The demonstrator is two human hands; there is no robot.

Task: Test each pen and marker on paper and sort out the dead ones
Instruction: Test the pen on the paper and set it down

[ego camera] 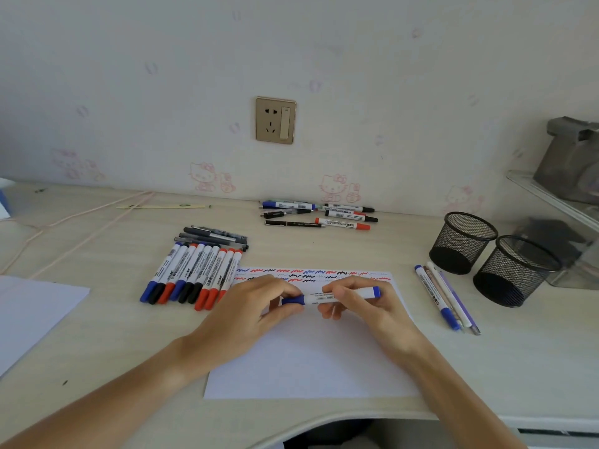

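A blue-capped white marker (324, 297) lies level above the white test paper (308, 361), held between both hands. My left hand (259, 306) pinches its blue cap, and my right hand (353, 299) grips the white barrel. Red, blue and black squiggles (311, 275) run along the paper's far edge. Left of the paper is a neat row of several markers (194, 275) with dark pens (214, 238) behind it. Another loose group of pens and markers (319, 214) lies near the wall. A few pens (445, 298) lie right of the paper.
Two black mesh cups (462, 243) (515, 272) stand at the right, beside a clear shelf unit (564, 202). More white paper (29, 315) lies at the left edge. Pale cords (74, 222) cross the desk's far left. A wall socket (275, 120) is above the desk.
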